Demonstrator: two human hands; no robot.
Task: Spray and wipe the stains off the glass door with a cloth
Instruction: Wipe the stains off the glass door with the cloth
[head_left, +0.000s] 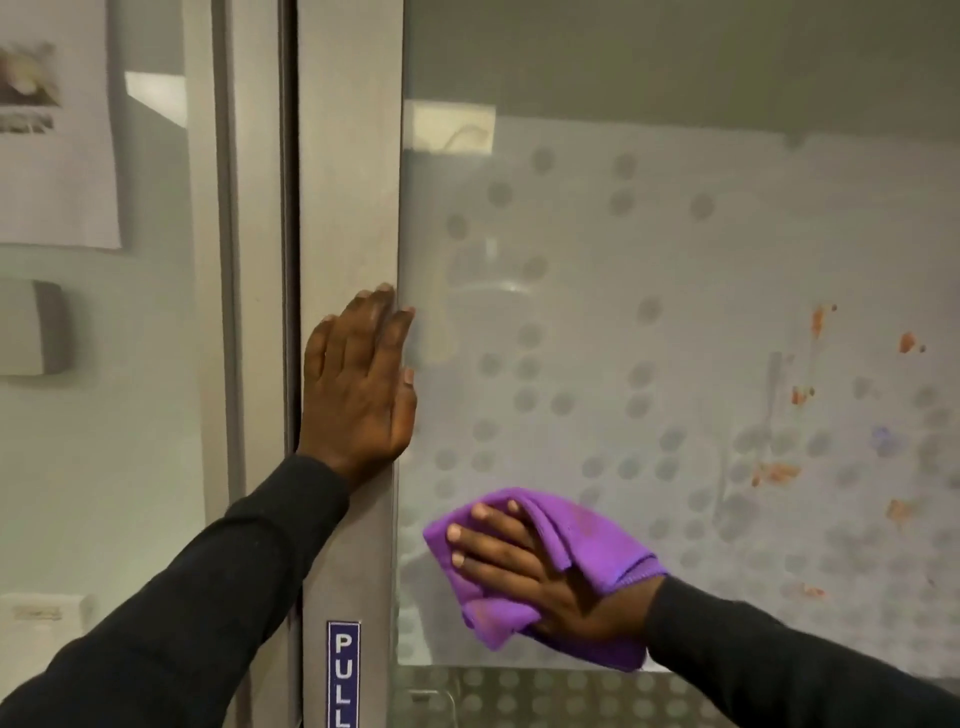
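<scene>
Your left hand (358, 384) lies flat on the grey door frame (348, 182); its fingers (382, 312) are straight and point up, and they hold nothing; the tips of two of them reach over the edge onto the glass door (649, 249). Your right hand (540, 577) presses the purple cloth (587, 540) flat on the glass, low down near the bottom edge; its fingers (480, 538) are spread out straight on top of the cloth and point to the left; the cloth is bunched up and pokes out all around them, with a faint orange smear on it just right of those fingers. The orange stains (779, 472) are still on the glass; they sit up and to the right of your right fingers, well apart from the cloth; some are high up, and one small one is lower down. The glass is frosted with lots of grey dots (527, 369). A blue sign that says PULL (343, 670) sits on the frame, below your left fingers and just left of the cloth. A paper (57, 124) hangs far to the left of your left fingers; a grey box (34, 327) is on the wall under it. Both your sleeves (218, 587) are black.
</scene>
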